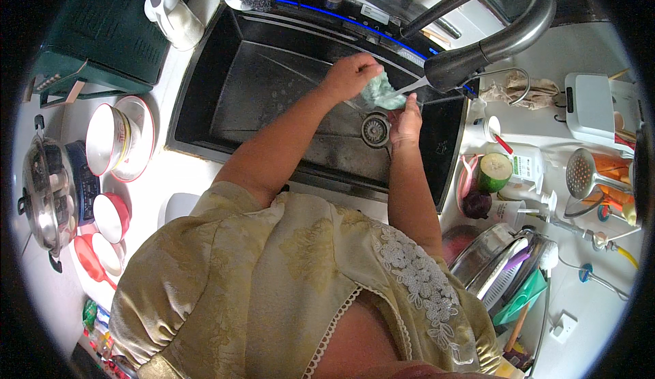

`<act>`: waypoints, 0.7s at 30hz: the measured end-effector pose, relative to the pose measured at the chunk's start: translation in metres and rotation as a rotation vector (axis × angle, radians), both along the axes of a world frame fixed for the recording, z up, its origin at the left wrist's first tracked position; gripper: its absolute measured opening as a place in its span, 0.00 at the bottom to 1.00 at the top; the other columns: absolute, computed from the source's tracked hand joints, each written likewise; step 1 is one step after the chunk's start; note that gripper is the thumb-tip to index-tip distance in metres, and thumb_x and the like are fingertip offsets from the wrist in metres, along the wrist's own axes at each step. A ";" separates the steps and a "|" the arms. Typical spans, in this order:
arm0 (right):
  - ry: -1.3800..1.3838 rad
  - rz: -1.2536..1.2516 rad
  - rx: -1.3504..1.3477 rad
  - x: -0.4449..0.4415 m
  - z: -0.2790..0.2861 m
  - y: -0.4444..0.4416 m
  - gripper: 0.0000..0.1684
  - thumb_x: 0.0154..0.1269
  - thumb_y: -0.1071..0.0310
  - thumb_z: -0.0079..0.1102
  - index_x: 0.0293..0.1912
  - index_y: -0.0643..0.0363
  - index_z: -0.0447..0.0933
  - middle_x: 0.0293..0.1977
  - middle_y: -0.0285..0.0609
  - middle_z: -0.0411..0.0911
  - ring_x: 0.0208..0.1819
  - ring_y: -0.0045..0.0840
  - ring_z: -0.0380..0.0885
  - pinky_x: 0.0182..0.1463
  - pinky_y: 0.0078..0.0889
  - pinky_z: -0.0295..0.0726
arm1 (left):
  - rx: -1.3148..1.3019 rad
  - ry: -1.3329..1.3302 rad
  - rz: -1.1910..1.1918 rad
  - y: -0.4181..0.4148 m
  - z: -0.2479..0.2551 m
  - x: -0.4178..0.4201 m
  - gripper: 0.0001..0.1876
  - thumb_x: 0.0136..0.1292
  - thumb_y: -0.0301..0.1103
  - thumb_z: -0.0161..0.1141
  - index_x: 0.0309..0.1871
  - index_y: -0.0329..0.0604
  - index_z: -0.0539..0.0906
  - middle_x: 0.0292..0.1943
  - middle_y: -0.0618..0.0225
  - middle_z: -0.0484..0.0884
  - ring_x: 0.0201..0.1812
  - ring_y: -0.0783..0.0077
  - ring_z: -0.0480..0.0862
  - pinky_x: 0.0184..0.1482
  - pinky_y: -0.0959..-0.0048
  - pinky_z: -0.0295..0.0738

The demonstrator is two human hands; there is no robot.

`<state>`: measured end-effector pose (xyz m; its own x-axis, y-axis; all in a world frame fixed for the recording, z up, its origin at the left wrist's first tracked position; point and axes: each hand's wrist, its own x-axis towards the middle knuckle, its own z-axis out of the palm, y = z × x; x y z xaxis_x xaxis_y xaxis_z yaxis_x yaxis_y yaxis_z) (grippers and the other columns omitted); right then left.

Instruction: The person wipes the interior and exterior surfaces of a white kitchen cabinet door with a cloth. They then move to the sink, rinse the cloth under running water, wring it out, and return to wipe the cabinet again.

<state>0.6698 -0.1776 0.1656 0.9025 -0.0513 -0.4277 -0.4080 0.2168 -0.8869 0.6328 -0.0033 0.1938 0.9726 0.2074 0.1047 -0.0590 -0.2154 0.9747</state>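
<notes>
A light green cloth [381, 92] is stretched between both hands above the black sink [271, 108]. My left hand [353, 76] pinches its upper left end. My right hand [407, 122] grips the lower right end, close to the round drain strainer [375, 129]. From the grey pull-down faucet [455, 67] a stream of water [412, 87] runs onto the cloth. Part of the cloth by the right palm is hidden by the fingers.
A white-lidded pitcher [176, 21] stands at the sink's left corner. Farther left are stacked bowls [105, 138] and a lidded steel pot [48, 200]. To the right lie a cut green melon or gourd [494, 172], a purple onion [476, 204] and upright pans [483, 256].
</notes>
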 end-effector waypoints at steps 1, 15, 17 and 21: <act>0.002 -0.035 0.054 0.001 0.002 0.000 0.17 0.65 0.51 0.44 0.36 0.56 0.69 0.27 0.34 0.73 0.25 0.19 0.70 0.26 0.24 0.69 | -0.099 -0.010 0.030 0.000 -0.001 0.002 0.11 0.58 0.39 0.56 0.34 0.40 0.77 0.28 0.71 0.77 0.31 0.79 0.73 0.34 0.76 0.69; 0.299 0.363 0.551 -0.033 0.000 0.025 0.48 0.50 0.23 0.26 0.57 0.51 0.61 0.49 0.41 0.70 0.48 0.36 0.71 0.47 0.46 0.71 | -0.960 0.047 -0.028 -0.054 0.001 0.004 0.10 0.63 0.38 0.50 0.39 0.41 0.73 0.32 0.68 0.76 0.32 0.75 0.75 0.36 0.72 0.72; 0.168 0.400 0.511 -0.024 -0.001 0.019 0.39 0.56 0.34 0.42 0.54 0.56 0.63 0.46 0.41 0.72 0.45 0.34 0.72 0.46 0.41 0.73 | -0.824 -0.001 0.099 -0.045 -0.026 0.013 0.09 0.62 0.37 0.50 0.39 0.42 0.73 0.33 0.66 0.76 0.33 0.73 0.76 0.36 0.71 0.73; 0.030 0.217 0.198 -0.019 0.019 0.034 0.26 0.56 0.52 0.59 0.45 0.64 0.69 0.37 0.42 0.74 0.37 0.28 0.74 0.40 0.30 0.74 | -1.177 0.150 0.139 -0.026 -0.048 0.011 0.11 0.61 0.41 0.51 0.35 0.43 0.75 0.30 0.65 0.77 0.33 0.69 0.77 0.36 0.68 0.73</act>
